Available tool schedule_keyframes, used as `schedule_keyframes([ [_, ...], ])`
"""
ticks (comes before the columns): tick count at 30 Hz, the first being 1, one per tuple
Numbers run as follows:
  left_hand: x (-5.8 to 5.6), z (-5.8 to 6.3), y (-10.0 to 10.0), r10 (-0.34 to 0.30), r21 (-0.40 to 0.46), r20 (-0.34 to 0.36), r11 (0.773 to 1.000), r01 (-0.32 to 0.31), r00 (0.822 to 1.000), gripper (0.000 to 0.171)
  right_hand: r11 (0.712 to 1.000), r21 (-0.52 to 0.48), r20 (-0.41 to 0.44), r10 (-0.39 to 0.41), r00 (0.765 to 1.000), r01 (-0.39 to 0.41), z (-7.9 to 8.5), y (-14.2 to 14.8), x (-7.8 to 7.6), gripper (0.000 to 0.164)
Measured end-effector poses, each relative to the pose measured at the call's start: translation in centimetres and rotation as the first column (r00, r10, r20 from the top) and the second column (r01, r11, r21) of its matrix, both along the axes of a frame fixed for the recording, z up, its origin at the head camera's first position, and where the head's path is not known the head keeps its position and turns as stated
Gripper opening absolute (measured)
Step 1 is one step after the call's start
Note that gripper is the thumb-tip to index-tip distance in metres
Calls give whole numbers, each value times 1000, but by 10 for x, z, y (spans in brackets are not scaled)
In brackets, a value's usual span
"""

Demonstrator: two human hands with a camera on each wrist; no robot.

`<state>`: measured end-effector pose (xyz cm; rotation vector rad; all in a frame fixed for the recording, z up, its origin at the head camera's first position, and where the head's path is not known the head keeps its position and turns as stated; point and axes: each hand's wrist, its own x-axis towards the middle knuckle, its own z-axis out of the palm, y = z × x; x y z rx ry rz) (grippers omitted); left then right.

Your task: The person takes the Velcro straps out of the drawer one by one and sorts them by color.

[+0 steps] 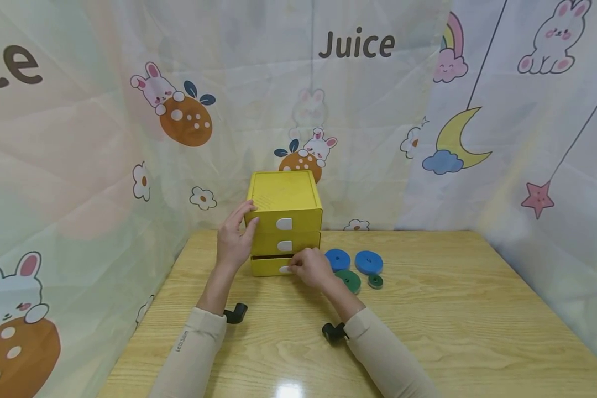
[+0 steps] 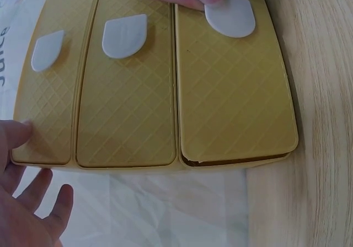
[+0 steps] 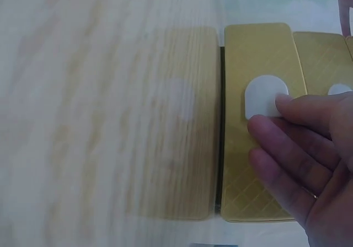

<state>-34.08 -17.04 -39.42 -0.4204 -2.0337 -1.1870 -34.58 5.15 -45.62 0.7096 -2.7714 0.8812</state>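
Note:
A yellow three-drawer box [image 1: 283,190] stands on the table, each drawer front bearing a white rounded tab. My left hand [image 1: 234,240] rests on the box's upper left corner; in the left wrist view its thumb lies on the top drawer front [image 2: 47,103] and the other fingers are at the side. Low at the front, my right hand [image 1: 312,266] pinches the white tab [image 3: 262,92] of the bottom drawer [image 1: 266,267] between thumb and fingers. That drawer sits slightly forward, with a dark gap above its front. Its contents are hidden.
Right of the box lie two blue discs [image 1: 369,262], a larger green disc [image 1: 348,282] and a small green one [image 1: 375,281]. The wooden table [image 1: 453,309] meets a printed cloth backdrop [image 1: 258,83]. Black wrist-worn pieces [image 1: 236,313] show near both sleeves.

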Motion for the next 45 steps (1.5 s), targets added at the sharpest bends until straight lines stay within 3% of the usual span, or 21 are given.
schedule_keyframes([
  [13, -1, -2, 0, -8, 5, 4, 1000, 8, 1000, 22, 1000, 6, 25, 12, 1000, -13, -2, 3, 5, 7],
  [27, -2, 1, -2, -8, 6, -8, 1000, 8, 1000, 22, 995, 48, -3, 89, 996, -89, 4, 4, 9, 6],
  [35, -2, 1, -3, 0, -2, -9, 1000, 0, 1000, 22, 981, 157, -79, 125, 989, -111, 10, 4, 15, 4],
  [45, -3, 0, -3, 5, -13, -16, 1000, -5, 1000, 22, 958, 262, -53, 139, 989, -120, 23, 1, 29, 13],
])
